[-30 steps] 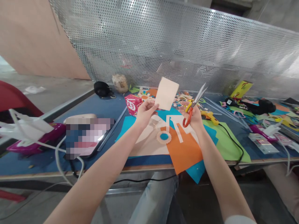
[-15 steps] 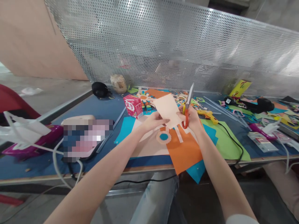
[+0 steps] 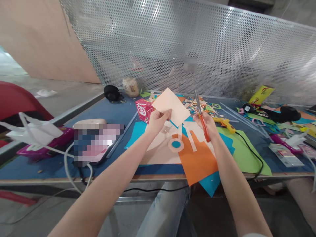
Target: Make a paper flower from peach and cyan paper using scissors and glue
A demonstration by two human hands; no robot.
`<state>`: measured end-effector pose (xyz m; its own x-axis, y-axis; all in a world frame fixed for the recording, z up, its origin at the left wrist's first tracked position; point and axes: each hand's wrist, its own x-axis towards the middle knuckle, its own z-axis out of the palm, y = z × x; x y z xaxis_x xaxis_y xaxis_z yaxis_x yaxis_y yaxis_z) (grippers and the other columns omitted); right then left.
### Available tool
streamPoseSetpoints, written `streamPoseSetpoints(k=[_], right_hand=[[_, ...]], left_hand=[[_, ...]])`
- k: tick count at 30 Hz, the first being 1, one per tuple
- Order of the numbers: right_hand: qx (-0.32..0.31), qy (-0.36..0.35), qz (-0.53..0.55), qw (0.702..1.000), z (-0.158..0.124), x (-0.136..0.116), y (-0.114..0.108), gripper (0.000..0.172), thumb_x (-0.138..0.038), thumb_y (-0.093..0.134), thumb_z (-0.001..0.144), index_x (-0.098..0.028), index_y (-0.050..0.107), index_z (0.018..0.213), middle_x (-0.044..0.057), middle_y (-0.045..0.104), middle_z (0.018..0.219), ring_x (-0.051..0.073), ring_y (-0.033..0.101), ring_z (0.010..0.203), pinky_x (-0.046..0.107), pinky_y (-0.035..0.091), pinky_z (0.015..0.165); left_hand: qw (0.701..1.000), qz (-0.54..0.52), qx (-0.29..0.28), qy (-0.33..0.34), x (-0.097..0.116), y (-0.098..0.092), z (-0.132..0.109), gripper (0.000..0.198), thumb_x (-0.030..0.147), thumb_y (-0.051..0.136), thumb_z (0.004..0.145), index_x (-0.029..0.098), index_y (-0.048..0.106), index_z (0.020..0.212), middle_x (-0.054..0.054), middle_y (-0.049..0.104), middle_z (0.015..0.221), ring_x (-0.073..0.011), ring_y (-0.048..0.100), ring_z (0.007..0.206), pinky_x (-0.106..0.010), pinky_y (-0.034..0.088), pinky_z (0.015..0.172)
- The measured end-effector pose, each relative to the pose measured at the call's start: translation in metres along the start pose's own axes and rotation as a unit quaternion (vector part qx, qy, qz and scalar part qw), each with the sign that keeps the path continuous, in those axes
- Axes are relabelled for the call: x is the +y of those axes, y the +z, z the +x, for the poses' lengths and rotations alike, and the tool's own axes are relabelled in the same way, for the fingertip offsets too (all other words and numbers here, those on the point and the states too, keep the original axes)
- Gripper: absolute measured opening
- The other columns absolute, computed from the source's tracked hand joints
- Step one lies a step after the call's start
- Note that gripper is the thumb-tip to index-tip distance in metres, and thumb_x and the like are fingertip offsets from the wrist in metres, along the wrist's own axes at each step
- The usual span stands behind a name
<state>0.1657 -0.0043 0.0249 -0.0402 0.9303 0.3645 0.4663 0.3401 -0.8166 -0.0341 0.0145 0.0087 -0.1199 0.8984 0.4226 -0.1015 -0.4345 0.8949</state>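
Note:
My left hand (image 3: 158,121) pinches a pale peach sheet of paper (image 3: 170,104) by its lower left edge, holding it tilted above the table. To its right, my right hand (image 3: 207,123) grips a pair of scissors (image 3: 202,123) with red-orange handles, blades pointing up and away from the paper. Below the hands lie an orange sheet (image 3: 198,164), a pale sheet (image 3: 158,154) and blue paper (image 3: 211,184). A round fringed paper piece with a blue centre (image 3: 176,144) rests on them. Narrow pale strips (image 3: 191,140) lie beside it.
A yellow glue gun (image 3: 225,124) with a black cord lies on green paper (image 3: 247,154) at right. Behind stand a pink box (image 3: 143,110) and paper scraps (image 3: 204,107). At left are a phone (image 3: 98,143) and white cables (image 3: 66,161). A perforated metal screen (image 3: 172,42) closes the back.
The paper has been turned to a diamond angle in my left hand. My right hand has come away from it to the right, with the scissors turned in its grip.

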Motion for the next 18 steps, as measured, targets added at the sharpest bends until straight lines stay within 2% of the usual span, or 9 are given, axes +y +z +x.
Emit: streamPoseSetpoints(k=[4, 7, 12, 18], right_hand=[[-0.027, -0.008, -0.012, 1.0, 0.0007, 0.0019, -0.002, 0.033, -0.051, 0.056, 0.068, -0.019, 0.05, 0.074, 0.002, 0.056, 0.073, 0.017, 0.055, 0.071, 0.03, 0.044, 0.065], [-0.067, -0.006, -0.084, 0.994, 0.0004, 0.0, -0.0045, 0.035, -0.052, 0.058, 0.065, -0.018, 0.053, 0.072, 0.004, 0.058, 0.075, 0.019, 0.055, 0.072, 0.032, 0.043, 0.068], [-0.099, 0.009, -0.17, 0.98, -0.0001, -0.0043, -0.0067, 0.039, -0.056, 0.053, 0.067, -0.017, 0.055, 0.072, 0.006, 0.059, 0.077, 0.02, 0.054, 0.073, 0.033, 0.041, 0.069], [-0.114, 0.011, -0.139, 0.984, -0.001, -0.0011, -0.0053, 0.041, -0.058, 0.054, 0.067, -0.017, 0.055, 0.071, 0.002, 0.056, 0.068, 0.016, 0.051, 0.065, 0.028, 0.039, 0.061]], left_hand=[[0.997, -0.041, 0.07, 0.01, 0.0004, -0.0048, 0.0056, 0.024, 0.033, 0.067, 0.061, 0.013, 0.055, 0.055, 0.003, 0.052, 0.049, -0.0062, 0.046, 0.046, -0.019, 0.038, 0.047], [0.994, -0.066, 0.09, -0.002, -0.0004, -0.0067, 0.0088, 0.021, 0.028, 0.07, 0.056, 0.013, 0.057, 0.062, 0.003, 0.055, 0.052, -0.006, 0.047, 0.045, -0.019, 0.037, 0.045], [0.994, -0.082, 0.076, 0.008, 0.0003, -0.0066, 0.0095, 0.023, 0.032, 0.07, 0.059, 0.015, 0.054, 0.06, 0.004, 0.053, 0.05, -0.0062, 0.047, 0.045, -0.019, 0.038, 0.045], [0.993, -0.1, 0.063, 0.017, 0.0032, -0.0044, 0.0089, 0.028, 0.036, 0.071, 0.059, 0.016, 0.052, 0.058, 0.005, 0.05, 0.049, -0.0056, 0.046, 0.044, -0.02, 0.04, 0.046]])
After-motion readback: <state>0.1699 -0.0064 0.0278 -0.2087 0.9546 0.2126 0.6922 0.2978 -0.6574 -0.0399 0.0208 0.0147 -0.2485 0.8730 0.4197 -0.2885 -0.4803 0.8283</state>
